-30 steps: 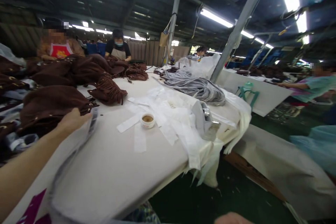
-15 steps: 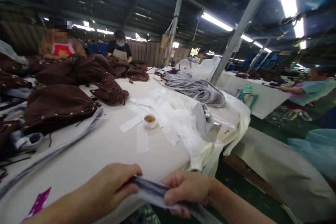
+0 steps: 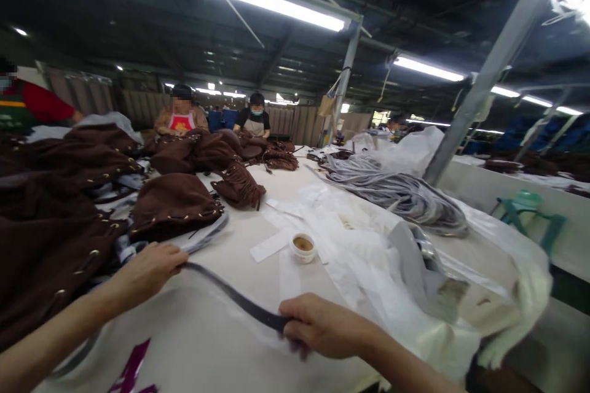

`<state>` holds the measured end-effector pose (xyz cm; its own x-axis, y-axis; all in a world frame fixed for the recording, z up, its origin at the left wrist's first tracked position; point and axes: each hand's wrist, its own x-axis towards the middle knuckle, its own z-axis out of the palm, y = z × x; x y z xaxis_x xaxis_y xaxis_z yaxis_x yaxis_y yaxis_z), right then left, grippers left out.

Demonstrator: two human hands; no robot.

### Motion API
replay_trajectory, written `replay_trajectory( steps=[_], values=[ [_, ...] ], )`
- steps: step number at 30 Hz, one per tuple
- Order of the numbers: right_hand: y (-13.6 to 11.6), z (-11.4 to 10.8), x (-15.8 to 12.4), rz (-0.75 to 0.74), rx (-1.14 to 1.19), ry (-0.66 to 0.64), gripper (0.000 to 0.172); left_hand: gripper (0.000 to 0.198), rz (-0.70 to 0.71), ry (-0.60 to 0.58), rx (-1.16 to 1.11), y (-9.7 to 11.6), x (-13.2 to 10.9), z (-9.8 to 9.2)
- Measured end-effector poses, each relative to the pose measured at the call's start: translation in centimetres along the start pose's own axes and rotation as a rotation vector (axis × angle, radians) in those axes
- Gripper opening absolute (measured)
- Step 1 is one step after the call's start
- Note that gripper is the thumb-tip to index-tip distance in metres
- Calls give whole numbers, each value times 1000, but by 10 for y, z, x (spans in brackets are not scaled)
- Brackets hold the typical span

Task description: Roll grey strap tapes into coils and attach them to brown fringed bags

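A dark strap (image 3: 235,295) runs above the white table between my hands, sagging slightly. My left hand (image 3: 154,270) is closed on it at the left, beside the brown bags. At the other end, my right hand (image 3: 316,324) pinches the strap between thumb and fingers. Beyond my left hand, a strip in clear wrap (image 3: 209,234) lies against a brown drawstring bag (image 3: 175,199) with metal eyelets. Between and ahead of the hands stands a small round tub (image 3: 303,248) with something brown inside.
More brown bags (image 3: 41,221) are heaped at left. White plastic sheeting (image 3: 350,239), a grey tape dispenser (image 3: 415,252) and a bundle of grey wrapped straps (image 3: 391,184) lie at right. Purple scraps (image 3: 131,368) lie near the front edge. Several people sit beyond the table.
My hands have moved farther apart and up over the table, the left one toward the bags. The dark strap now shows bare between them, where cloudy wrap showed before. The view has swung left.
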<state>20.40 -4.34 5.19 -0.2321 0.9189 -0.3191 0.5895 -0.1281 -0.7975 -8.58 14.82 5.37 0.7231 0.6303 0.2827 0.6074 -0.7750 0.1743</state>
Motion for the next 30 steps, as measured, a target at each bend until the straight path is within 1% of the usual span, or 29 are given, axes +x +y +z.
replay_trajectory(
  steps=[1, 2, 3, 4, 5, 6, 7, 9, 10, 11, 13, 15, 16, 18, 19, 20, 21, 22, 24, 26, 28, 30],
  values=[
    [-6, 3, 8, -34, -120, 29, 15, 28, 24, -12, 68, 10, -2, -3],
    [-11, 6, 16, -71, -260, 61, 15, 43, 68, -2, 86, 25, -4, -4],
    [-15, 10, 22, -102, -399, 93, 13, 55, 143, -9, 43, 43, -7, -4],
    [-17, 13, 28, -128, -519, 123, 11, 61, 233, -34, -17, 61, -9, -2],
    [-19, 15, 32, -149, -609, 147, 10, 60, 298, -93, -69, 79, -10, 3],
    [-19, 17, 35, -167, -665, 160, 10, 53, 313, -150, -109, 95, -10, 9],
    [-18, 18, 36, -181, -693, 167, 12, 40, 289, -209, -120, 107, -10, 18],
    [-14, 17, 35, -182, -697, 201, 13, 15, 196, -307, -86, 118, -7, 35],
    [-12, 15, 34, -164, -677, 219, 12, 12, 164, -329, -69, 118, -5, 44],
    [-9, 12, 31, -139, -641, 233, 13, 15, 145, -331, -64, 116, -3, 52],
    [-2, 5, 25, -99, -523, 250, 17, 15, 140, -300, -112, 107, 0, 62],
    [3, -1, 19, -79, -392, 233, 26, 16, 125, -269, -197, 99, 1, 66],
    [4, -4, 16, -74, -351, 236, 26, 17, 115, -261, -236, 97, 1, 66],
    [6, -8, 12, -63, -309, 277, 20, 18, 92, -243, -305, 96, 2, 65],
    [7, -10, 11, -58, -289, 312, 34, 18, 84, -226, -342, 96, 2, 64],
    [8, -12, 10, -56, -259, 357, 54, 18, 82, -207, -384, 97, 2, 63],
    [11, -13, 10, -53, -212, 409, 71, 17, 87, -186, -431, 98, 2, 63],
    [15, -14, 11, -52, -145, 466, 79, 17, 93, -165, -480, 98, 2, 63],
    [28, -14, 15, -78, 50, 580, 79, 17, 90, -131, -560, 97, 2, 63],
    [47, -11, 21, -122, 328, 642, 79, 18, 53, -110, -600, 96, 0, 62],
    [65, -2, 30, -142, 621, 628, 79, 17, 26, -103, -620, 97, -1, 62],
    [77, 12, 41, -128, 823, 566, 71, 17, 41, -100, -638, 101, -1, 64]
  ],
)
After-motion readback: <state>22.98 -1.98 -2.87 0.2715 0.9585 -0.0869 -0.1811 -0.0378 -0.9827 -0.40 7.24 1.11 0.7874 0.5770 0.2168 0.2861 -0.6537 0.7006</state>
